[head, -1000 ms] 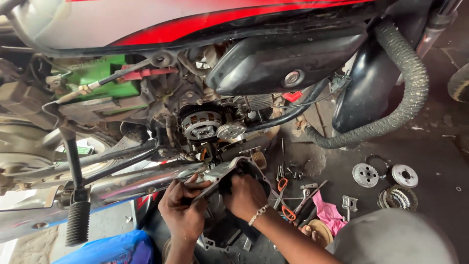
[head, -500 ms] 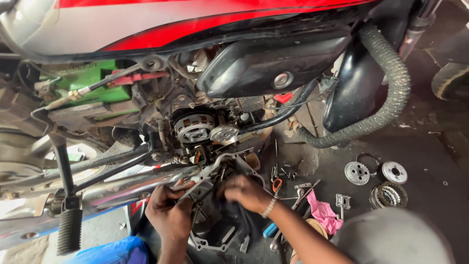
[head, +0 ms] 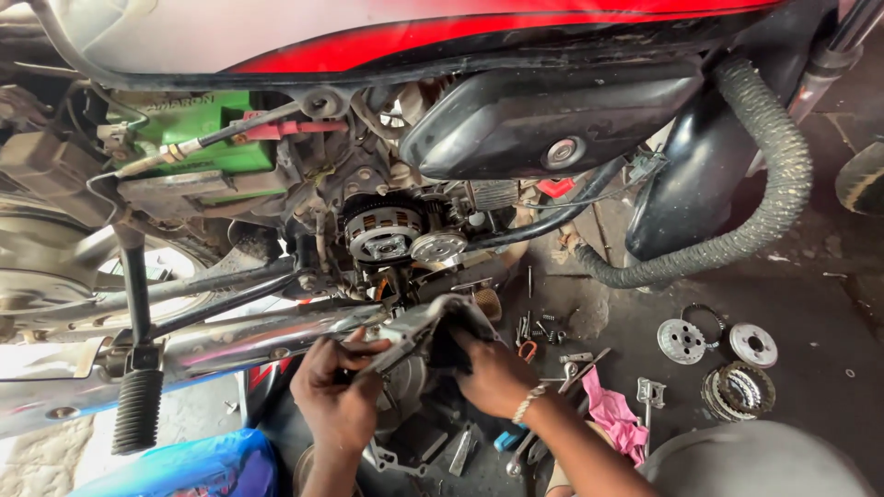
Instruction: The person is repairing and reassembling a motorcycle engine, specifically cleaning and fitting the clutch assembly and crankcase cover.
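Below the exposed clutch (head: 382, 232), left hand (head: 339, 394) and right hand (head: 494, 373) both grasp the grey engine cover (head: 425, 333); pink rag (head: 612, 416) nearby.

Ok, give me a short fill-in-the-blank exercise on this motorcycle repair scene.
1. Both hands, left hand and right hand, grip one grey metal engine ____.
2. The rectangular battery behind the cables is ____ in colour.
3. The crumpled rag on the dark workshop floor is ____.
4. The bead bracelet sits on the person's ____ wrist.

Missing words: cover; green; pink; right
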